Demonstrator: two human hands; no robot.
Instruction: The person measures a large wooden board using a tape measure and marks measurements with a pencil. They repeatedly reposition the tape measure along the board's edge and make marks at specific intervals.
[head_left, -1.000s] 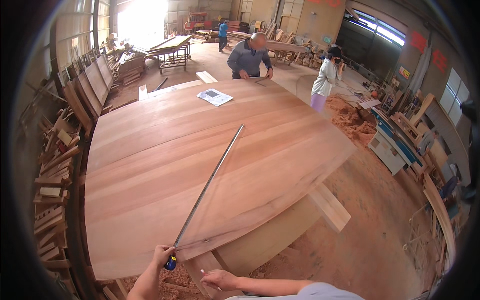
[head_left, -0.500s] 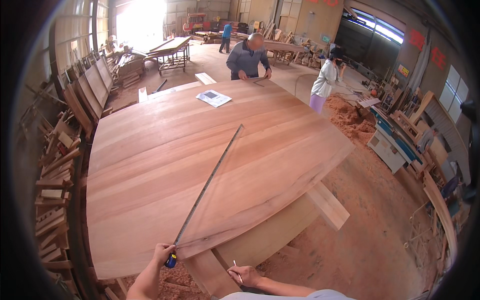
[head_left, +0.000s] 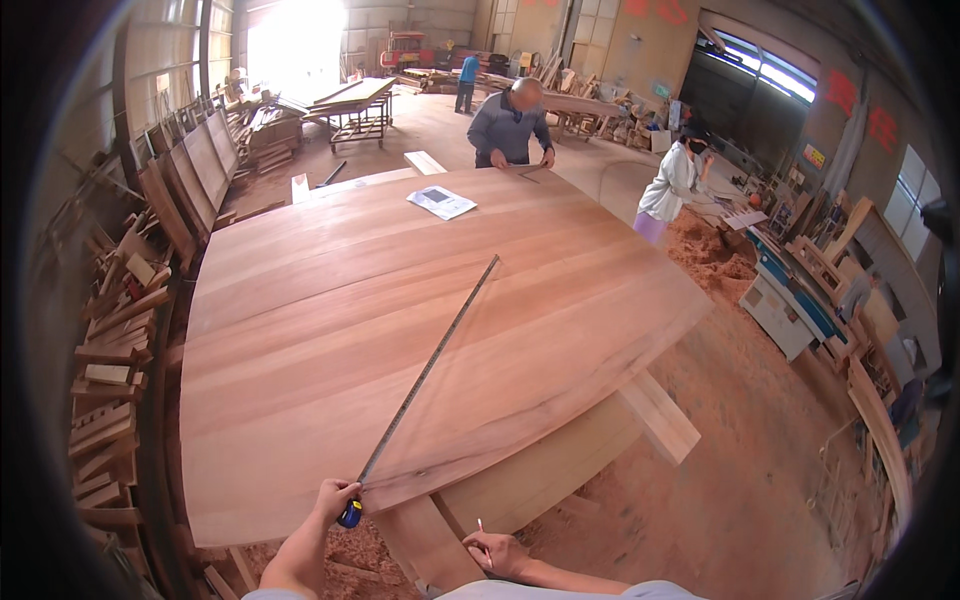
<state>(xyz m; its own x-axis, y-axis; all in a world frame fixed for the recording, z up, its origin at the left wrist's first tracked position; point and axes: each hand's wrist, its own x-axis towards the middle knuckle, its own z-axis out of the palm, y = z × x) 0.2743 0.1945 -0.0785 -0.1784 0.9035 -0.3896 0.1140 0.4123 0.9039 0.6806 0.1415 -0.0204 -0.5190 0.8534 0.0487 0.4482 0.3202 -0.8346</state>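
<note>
Left hand (head_left: pixel 335 497): fingers closed on the blue and yellow case of a tape measure (head_left: pixel 349 514), pressed at the near edge of the large wooden tabletop (head_left: pixel 300 330). The steel tape blade (head_left: pixel 430 365) is extended from the case and lies flat on the wood, running diagonally up and to the right, with its far end near the middle of the panel.

Right hand (head_left: pixel 497 550): fingers pinched together on a thin pencil (head_left: pixel 481 527), tip pointing up. The hand rests on a lighter support plank (head_left: pixel 540 475) below the panel edge, apart from the tape.

A second support beam (head_left: pixel 660 415) projects from under the right edge. Sheets of paper (head_left: pixel 441 202) lie at the far end. A person in a grey top (head_left: pixel 511 128) leans on the far edge; a person in a white top (head_left: pixel 675 180) stands to the right. Sawdust (head_left: pixel 720 260) covers the floor there
</note>
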